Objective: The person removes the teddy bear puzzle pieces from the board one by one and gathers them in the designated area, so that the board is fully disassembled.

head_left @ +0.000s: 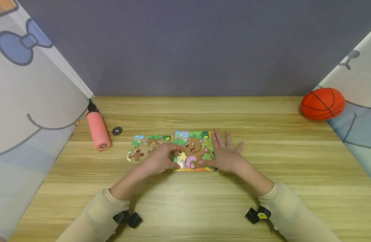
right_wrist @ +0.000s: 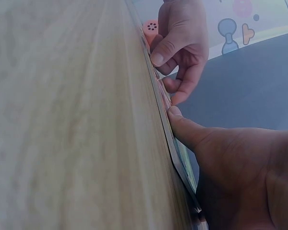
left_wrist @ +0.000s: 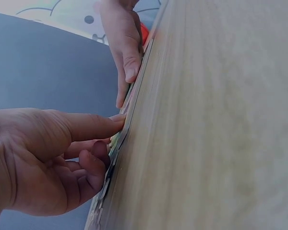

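Observation:
A bear jigsaw puzzle (head_left: 193, 144) lies flat on the table between both hands, its picture showing a brown bear with a pink belly. My left hand (head_left: 161, 158) touches its left part with spread thumb and index finger, while the other fingers bend toward the palm in the left wrist view. Flat over the right edge is my right hand (head_left: 226, 156), fingers spread and thumb (right_wrist: 180, 122) resting on the picture. Beside the left hand lie several puzzle pieces (head_left: 136, 155) with bear and tree patterns, partly hidden behind that hand.
A pink hand pump (head_left: 98, 130) with a black nozzle lies at the left. Near it is a round black chip (head_left: 117, 130). An orange toy basketball (head_left: 323, 104) sits at the far right, by the side panel. A grey wall (head_left: 197, 50) closes off the back.

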A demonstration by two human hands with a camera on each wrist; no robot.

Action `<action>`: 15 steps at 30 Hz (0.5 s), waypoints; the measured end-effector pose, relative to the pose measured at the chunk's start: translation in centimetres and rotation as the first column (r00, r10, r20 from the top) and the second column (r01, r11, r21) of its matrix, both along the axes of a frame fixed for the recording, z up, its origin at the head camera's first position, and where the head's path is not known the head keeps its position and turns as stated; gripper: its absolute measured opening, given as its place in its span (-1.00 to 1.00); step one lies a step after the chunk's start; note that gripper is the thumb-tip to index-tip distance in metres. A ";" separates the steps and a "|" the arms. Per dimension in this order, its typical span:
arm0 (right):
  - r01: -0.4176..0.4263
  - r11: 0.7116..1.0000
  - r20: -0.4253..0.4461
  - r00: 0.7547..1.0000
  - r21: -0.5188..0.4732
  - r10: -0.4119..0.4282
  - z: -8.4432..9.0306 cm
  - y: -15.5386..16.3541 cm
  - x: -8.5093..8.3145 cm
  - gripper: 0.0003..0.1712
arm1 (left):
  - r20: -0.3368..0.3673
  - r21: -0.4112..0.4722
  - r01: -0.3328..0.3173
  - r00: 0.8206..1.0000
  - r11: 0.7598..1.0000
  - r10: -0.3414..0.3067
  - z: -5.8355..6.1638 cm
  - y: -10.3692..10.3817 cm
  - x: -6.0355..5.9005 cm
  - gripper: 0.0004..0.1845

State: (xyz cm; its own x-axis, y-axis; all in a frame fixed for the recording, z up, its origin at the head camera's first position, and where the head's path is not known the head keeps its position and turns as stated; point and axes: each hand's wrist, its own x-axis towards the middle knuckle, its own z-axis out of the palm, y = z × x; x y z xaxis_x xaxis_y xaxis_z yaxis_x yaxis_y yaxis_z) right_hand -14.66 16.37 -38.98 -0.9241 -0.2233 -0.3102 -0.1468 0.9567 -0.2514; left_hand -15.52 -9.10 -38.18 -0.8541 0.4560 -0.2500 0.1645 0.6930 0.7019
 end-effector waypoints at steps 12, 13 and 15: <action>-0.006 1.000 -0.008 1.000 0.004 0.006 -0.1 0.0 0.0 0.51 | -0.010 0.028 -0.034 0.999 0.999 0.034 0.2 0.1 0.1 -0.41; -0.007 1.000 -0.009 1.000 0.003 0.007 -0.2 0.0 0.0 0.51 | -0.008 0.034 -0.035 0.999 0.999 0.035 0.2 0.1 0.1 -0.42; -0.007 1.000 -0.008 1.000 0.000 0.007 -0.2 0.0 0.0 0.50 | -0.005 0.050 -0.041 0.999 0.998 0.042 0.1 0.0 0.0 -0.47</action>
